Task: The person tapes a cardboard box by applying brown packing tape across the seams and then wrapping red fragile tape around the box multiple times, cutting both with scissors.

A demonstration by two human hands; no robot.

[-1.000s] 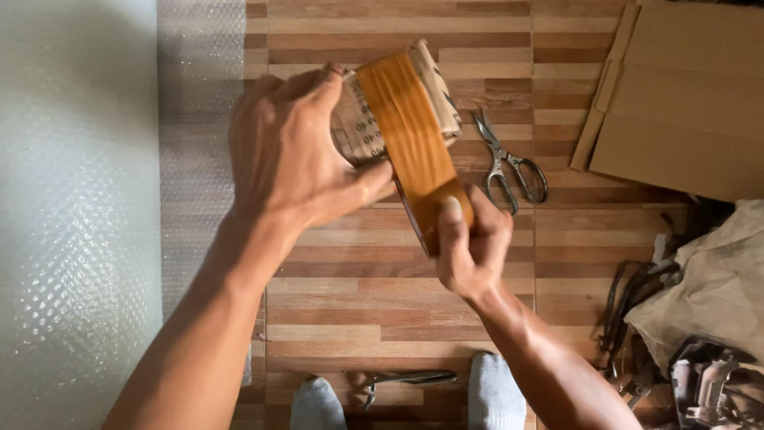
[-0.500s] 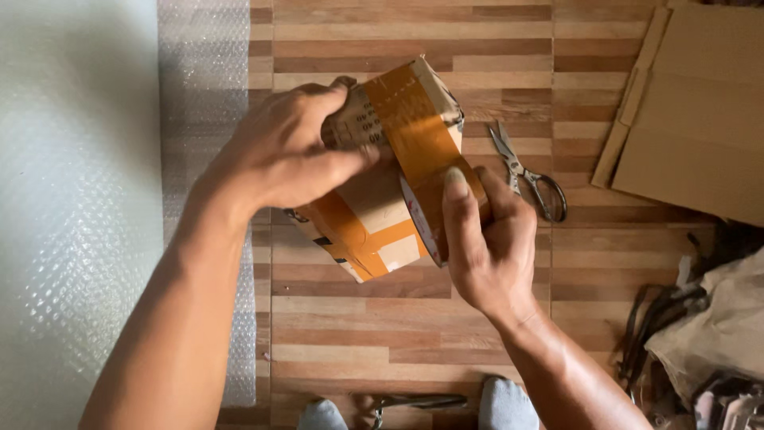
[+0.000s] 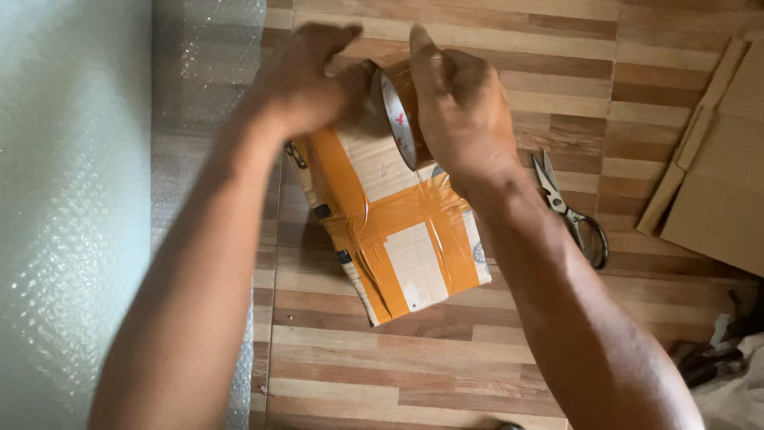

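Note:
A small cardboard box (image 3: 398, 239), crossed with bands of orange-brown packing tape, is held above the wooden floor. My left hand (image 3: 306, 80) grips its far left edge. My right hand (image 3: 461, 111) is closed around a roll of brown tape (image 3: 398, 115) pressed against the box's far end, thumb pointing up over the roll. The box's taped face is turned toward me, tilted a little to the right.
Scissors (image 3: 573, 215) lie on the wooden floor (image 3: 477, 358) just right of my right forearm. Flattened cardboard (image 3: 716, 175) lies at the right edge. A sheet of bubble wrap (image 3: 79, 199) covers the left side. Dark clutter (image 3: 716, 358) sits at the lower right.
The box has been turned so its broad taped face points at me. My right hand moved from the box's near side up to the far end with the tape roll.

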